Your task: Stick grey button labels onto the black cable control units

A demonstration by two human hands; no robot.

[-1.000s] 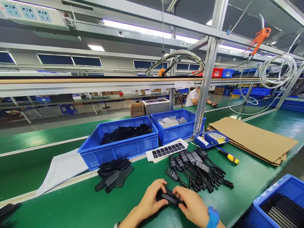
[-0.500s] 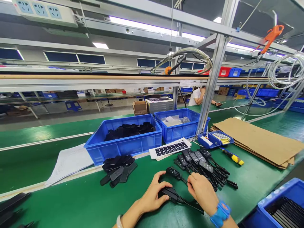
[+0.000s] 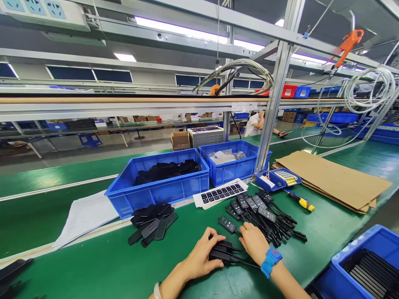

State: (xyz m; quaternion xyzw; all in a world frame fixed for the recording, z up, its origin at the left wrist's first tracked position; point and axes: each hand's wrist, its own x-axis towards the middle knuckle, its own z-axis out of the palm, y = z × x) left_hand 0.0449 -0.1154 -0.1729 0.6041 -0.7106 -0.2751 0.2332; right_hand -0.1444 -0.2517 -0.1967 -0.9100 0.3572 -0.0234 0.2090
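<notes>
My left hand (image 3: 201, 257) is curled over a small black wired module (image 3: 222, 252) lying on the green bench near the front edge. My right hand (image 3: 254, 243), with a blue wristband (image 3: 270, 261), rests just right of it; its closed fingers touch the cable of another black module (image 3: 227, 224) at the near edge of a row of several wired black modules (image 3: 262, 216). A pile of flat black covers (image 3: 151, 222) lies to the left.
Two blue bins stand behind: one (image 3: 158, 192) with black parts, one (image 3: 237, 168) with clear bags. A label sheet (image 3: 220, 193), white papers (image 3: 84, 216), a yellow-handled screwdriver (image 3: 301, 202), cardboard (image 3: 336, 178) and another blue bin (image 3: 368, 265) at front right surround the work spot. A person sits far behind.
My right hand has left the held module and moved up and right to the wired modules; my left hand keeps the module on the bench.
</notes>
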